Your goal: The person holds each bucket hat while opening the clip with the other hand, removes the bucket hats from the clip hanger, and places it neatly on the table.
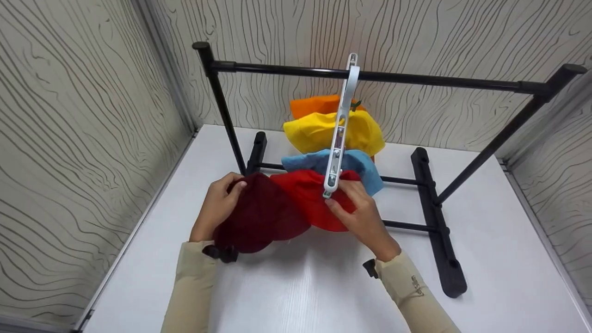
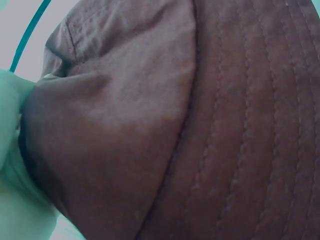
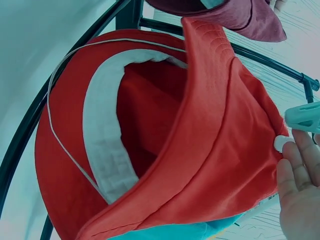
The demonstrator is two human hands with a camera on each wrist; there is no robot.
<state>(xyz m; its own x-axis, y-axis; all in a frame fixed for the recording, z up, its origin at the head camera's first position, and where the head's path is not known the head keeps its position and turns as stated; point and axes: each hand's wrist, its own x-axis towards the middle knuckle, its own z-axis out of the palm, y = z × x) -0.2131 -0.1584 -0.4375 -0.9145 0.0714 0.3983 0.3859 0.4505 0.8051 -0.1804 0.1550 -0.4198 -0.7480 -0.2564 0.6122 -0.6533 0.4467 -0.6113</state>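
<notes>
My left hand (image 1: 219, 206) pinches a dark maroon bucket hat (image 1: 263, 212) at its crown, in front of the rack's left side. Stitched rows on its brim fill much of the left wrist view. My right hand (image 1: 363, 215) holds the near end of a white multi-clip hanger (image 1: 340, 129), thumb and forefinger at the end clip (image 1: 327, 194). Beneath that hand hangs a red hat (image 3: 220, 140) with a pale inner band and thin chin cord, its crown against a white clip (image 3: 282, 143). Behind it hang a light blue hat (image 1: 365, 169), a yellow hat (image 1: 365, 134) and an orange hat (image 1: 314, 105).
The hanger crosses the top bar (image 1: 286, 70) of a black rack, whose right foot (image 1: 439, 240) stands on the white table (image 1: 300, 286). Lower crossbars (image 1: 409, 225) run behind the hats. Wood-patterned panels (image 1: 259, 32) enclose the table's back and sides.
</notes>
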